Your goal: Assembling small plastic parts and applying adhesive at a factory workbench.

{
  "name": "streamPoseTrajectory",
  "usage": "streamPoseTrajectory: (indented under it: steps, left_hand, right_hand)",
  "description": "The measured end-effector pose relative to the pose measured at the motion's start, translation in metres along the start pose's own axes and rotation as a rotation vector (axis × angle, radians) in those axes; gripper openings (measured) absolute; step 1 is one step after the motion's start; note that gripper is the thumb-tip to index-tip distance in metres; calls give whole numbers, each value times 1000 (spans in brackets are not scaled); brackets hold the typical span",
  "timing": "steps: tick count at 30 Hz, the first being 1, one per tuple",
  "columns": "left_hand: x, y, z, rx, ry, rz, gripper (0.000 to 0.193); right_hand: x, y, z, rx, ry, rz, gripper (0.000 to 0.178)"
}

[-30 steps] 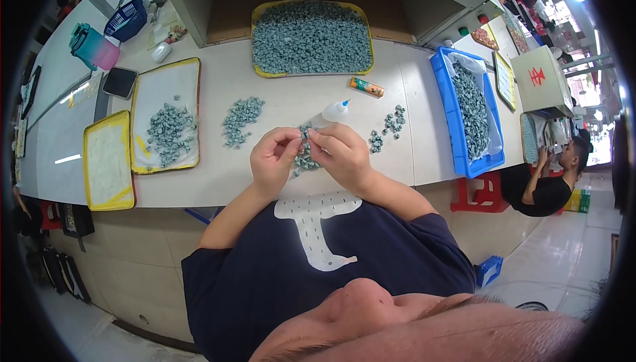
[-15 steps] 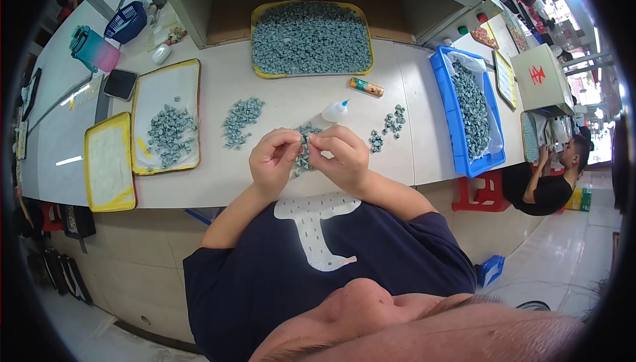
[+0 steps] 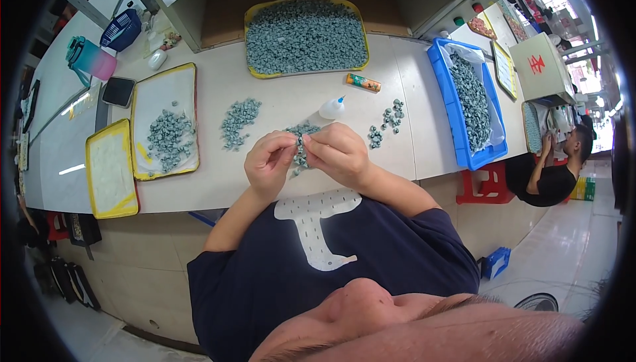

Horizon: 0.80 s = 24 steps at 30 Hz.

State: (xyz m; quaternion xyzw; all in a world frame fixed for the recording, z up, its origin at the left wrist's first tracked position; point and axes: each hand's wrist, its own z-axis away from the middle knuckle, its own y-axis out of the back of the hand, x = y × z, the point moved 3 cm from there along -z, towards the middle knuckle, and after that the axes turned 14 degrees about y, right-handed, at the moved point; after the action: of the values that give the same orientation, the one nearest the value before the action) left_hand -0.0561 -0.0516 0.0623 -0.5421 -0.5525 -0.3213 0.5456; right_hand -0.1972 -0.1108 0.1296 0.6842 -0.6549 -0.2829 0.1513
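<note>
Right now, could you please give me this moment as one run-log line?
left hand: pinching small grey piece | right hand: pinching same piece | grey pieces pile: under hands | glue bottle: lying beyond | table

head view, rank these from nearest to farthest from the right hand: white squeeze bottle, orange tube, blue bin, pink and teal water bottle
1. White squeeze bottle: just beyond the right hand, on the table.
2. Orange tube: farther back, slightly right.
3. Blue bin: at the table's right end.
4. Pink and teal water bottle: far back left corner.
</note>
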Motion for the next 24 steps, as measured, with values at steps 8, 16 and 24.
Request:
streamPoseTrajectory:
  steps: [8, 16, 24]
  left_hand:
    - [11, -7, -4, -20, -68, -151, 16]
    - [30, -10, -8, -8, -305, -391, 21]
    - [47, -12, -4, -28, -619, -638, 35]
  right_hand:
    - [1, -1, 12, 93, -30, -34, 24]
    - [1, -3, 21, 176, -234, -181, 27]
    - [1, -3, 19, 120, -332, -281, 30]
